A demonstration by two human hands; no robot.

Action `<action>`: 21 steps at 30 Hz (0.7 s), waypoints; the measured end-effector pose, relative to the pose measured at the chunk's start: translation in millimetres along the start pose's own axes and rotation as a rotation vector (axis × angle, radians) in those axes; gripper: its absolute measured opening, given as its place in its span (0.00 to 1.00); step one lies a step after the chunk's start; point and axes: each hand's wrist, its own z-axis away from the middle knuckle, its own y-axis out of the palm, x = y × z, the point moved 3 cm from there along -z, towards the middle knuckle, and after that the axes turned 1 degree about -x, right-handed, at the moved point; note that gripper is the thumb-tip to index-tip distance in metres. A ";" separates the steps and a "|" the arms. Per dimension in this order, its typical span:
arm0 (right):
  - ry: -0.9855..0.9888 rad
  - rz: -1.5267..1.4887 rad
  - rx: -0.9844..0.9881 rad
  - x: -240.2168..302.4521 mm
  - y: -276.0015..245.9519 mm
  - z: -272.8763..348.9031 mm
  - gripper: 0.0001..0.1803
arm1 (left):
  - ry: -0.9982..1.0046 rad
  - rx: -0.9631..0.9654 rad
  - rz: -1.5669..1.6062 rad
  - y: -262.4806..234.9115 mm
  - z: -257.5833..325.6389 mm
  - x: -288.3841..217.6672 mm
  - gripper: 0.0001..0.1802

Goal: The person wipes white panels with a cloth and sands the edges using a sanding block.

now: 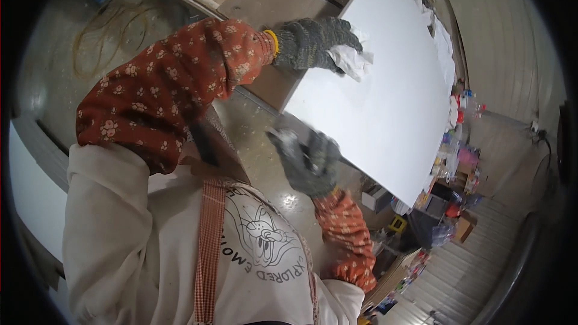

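White, flat and rectangular, the large painted panel [385,90] lies tilted across the upper right of the view, with its near corner over the glossy concrete floor [253,126].

Left hand [316,45]: it wears a grey knitted work glove with a yellow cuff. The gloved fingers are curled together and press a crumpled white cloth [355,60] against the panel face near its left edge. The forearm carries a red floral sleeve cover [174,84].

Right hand [310,162]: it wears the same grey knitted glove and is positioned at the lower left edge of the panel. The fingers are bent inward, but motion blur prevents a clear reading; whether they grip the edge or only rest against it cannot be told. A matching red floral sleeve cover [346,235] covers this forearm.

Cream sweatshirt [120,247] and a checked apron strap [208,247] fill the lower left. Cluttered shelves of small coloured items [451,162] stand just beyond the panel's right side.
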 end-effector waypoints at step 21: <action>0.597 -0.248 0.387 40.8 -24.0 32.6 0.29 | -0.254 0.152 -0.367 -56.0 -10.6 47.2 0.38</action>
